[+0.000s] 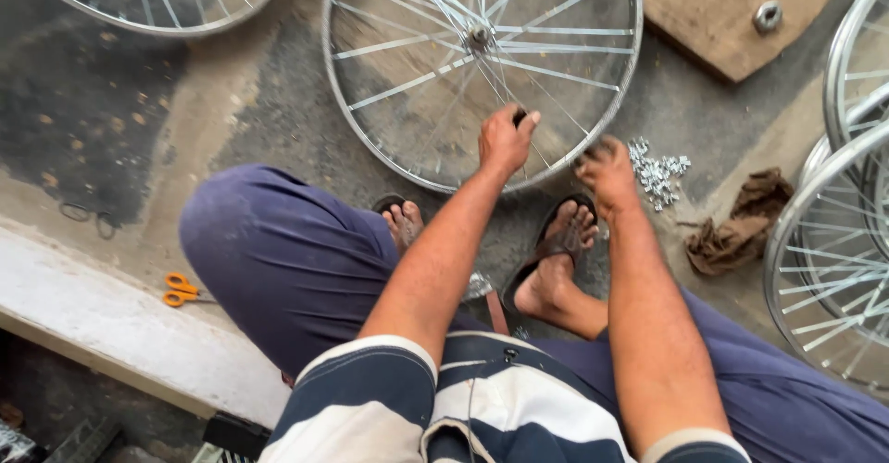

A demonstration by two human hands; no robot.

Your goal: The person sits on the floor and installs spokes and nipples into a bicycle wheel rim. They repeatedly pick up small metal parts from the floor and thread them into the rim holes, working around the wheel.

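Spoked silver bicycle wheel rim [482,74] lies flat on the concrete floor [231,111] just ahead of your sandalled feet, its near edge under both your hands and its hub straight beyond them. Your left hand [505,139] is the nearer one to the spokes: fingers curled shut, pinching something small and dark at a spoke by the rim, though you cannot tell exactly what. Your right hand [607,171] rests palm down at the rim's near right edge, fingers loosely bent and holding nothing visible. Just right of it sits a small pile of shiny metal nipples [657,174], with a crumpled brown rag [741,227] beyond.
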